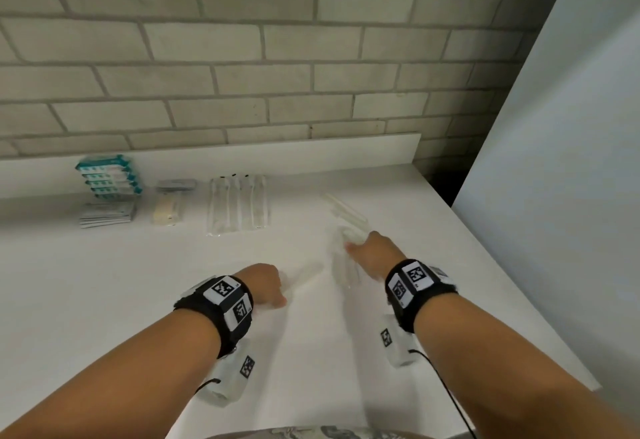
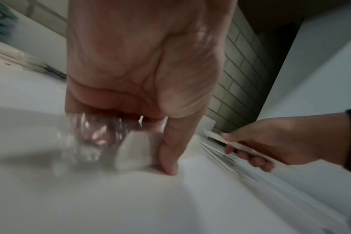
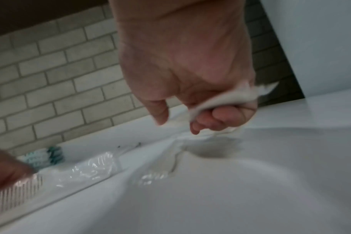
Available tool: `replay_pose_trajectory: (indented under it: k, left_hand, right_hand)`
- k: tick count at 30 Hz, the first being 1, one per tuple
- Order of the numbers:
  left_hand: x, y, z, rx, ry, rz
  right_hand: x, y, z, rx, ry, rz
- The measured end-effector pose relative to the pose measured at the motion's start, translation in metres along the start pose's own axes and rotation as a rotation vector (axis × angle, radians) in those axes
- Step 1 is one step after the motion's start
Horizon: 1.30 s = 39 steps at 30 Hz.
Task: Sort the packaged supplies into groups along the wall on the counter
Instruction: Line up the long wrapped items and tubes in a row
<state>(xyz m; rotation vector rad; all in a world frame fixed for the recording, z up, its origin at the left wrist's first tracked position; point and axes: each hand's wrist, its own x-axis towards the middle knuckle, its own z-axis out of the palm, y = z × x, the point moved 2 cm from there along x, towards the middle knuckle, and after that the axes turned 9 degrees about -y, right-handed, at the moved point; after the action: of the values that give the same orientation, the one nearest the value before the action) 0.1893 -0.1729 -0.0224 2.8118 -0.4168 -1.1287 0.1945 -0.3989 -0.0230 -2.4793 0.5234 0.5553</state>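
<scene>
Fingers (image 3: 214,118) of the right hand (image 1: 372,253) curl round a bunch of thin white packets (image 3: 224,97); more of these packets (image 1: 346,211) lie just beyond it, toward the counter's (image 1: 104,300) right edge. Their long axes run from the hand up toward the wall (image 1: 242,57), so the bunch already points at its likely spot, right of the clear sleeves (image 1: 239,204). Left hand (image 1: 263,284), nearer the front edge, grips a comb in clear wrap (image 2: 102,139), thumb tip on the counter. Along the back edge stand teal packs (image 1: 109,175), flat sachets (image 1: 107,215) and small boxes (image 1: 169,210). Blur hides how many packets each hand holds.
</scene>
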Motion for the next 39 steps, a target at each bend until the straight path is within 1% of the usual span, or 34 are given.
replay_pose_trajectory:
  k: [1, 2, 4, 7, 9, 12, 15, 17, 19, 21, 22, 23, 25, 27, 29, 30, 32, 34, 35, 37, 39]
  left_hand:
    - [0.003, -0.001, 0.000, 0.011, -0.002, 0.013]
    - [0.005, -0.003, 0.000, 0.009, 0.005, 0.020]
    - [0.011, -0.008, -0.003, -0.047, 0.061, 0.021]
    - [0.024, -0.009, -0.017, -0.283, 0.145, 0.046]
    - [0.035, 0.001, -0.033, -0.367, 0.218, 0.094]
    - [0.061, 0.026, -0.061, -0.299, 0.376, 0.185]
    - [0.091, 0.054, -0.084, -0.217, 0.463, 0.280]
    - [0.110, 0.072, -0.099, -0.155, 0.452, 0.340]
    - [0.127, 0.087, -0.113, -0.101, 0.396, 0.360]
    - [0.143, 0.099, -0.124, -0.041, 0.315, 0.333]
    - [0.151, 0.103, -0.128, -0.004, 0.272, 0.304]
    - [0.157, 0.104, -0.129, 0.036, 0.227, 0.265]
    - [0.167, 0.099, -0.126, 0.100, 0.180, 0.202]
    - [0.174, 0.088, -0.116, 0.138, 0.222, 0.156]
    - [0.175, 0.077, -0.106, 0.181, 0.312, 0.119]
    - [0.172, 0.073, -0.101, 0.193, 0.349, 0.099]
    - [0.160, 0.065, -0.093, 0.119, 0.372, 0.047]
    - [0.143, 0.058, -0.083, -0.005, 0.329, -0.003]
    - [0.135, 0.053, -0.078, -0.070, 0.281, -0.028]
    - [0.120, 0.045, -0.068, -0.174, 0.206, -0.081]
    - [0.107, 0.042, -0.058, -0.199, 0.171, -0.110]
  right_hand:
    - [0.000, -0.005, 0.007, -0.006, 0.000, 0.000]
    - [0.001, -0.011, 0.013, -0.067, -0.010, 0.012]
    - [0.005, -0.014, 0.021, -0.178, -0.003, 0.043]
    - [0.012, -0.012, 0.022, -0.196, 0.002, 0.021]
    - [0.012, -0.007, 0.021, -0.150, -0.042, 0.041]
    - [0.009, 0.000, 0.016, -0.131, -0.147, 0.048]
    - [0.003, 0.005, 0.015, -0.204, -0.181, 0.025]
    - [0.000, 0.008, 0.016, -0.276, -0.120, -0.019]
    - [0.000, 0.012, 0.012, -0.352, -0.009, -0.067]
    - [0.006, 0.017, -0.001, -0.399, 0.090, -0.115]
    - [0.012, 0.020, -0.009, -0.410, 0.117, -0.135]
    - [0.021, 0.023, -0.016, -0.416, 0.124, -0.152]
    - [0.039, 0.026, -0.028, -0.436, 0.082, -0.181]
    - [0.053, 0.024, -0.035, -0.477, 0.038, -0.204]
    - [0.065, 0.021, -0.038, -0.494, 0.020, -0.230]
    - [0.070, 0.020, -0.039, -0.467, -0.006, -0.242]
    - [0.075, 0.024, -0.040, -0.334, -0.116, -0.249]
    - [0.079, 0.033, -0.047, -0.251, -0.222, -0.239]
    - [0.080, 0.039, -0.055, -0.245, -0.255, -0.229]
    - [0.086, 0.048, -0.073, -0.225, -0.271, -0.215]
    - [0.091, 0.052, -0.088, -0.204, -0.253, -0.192]
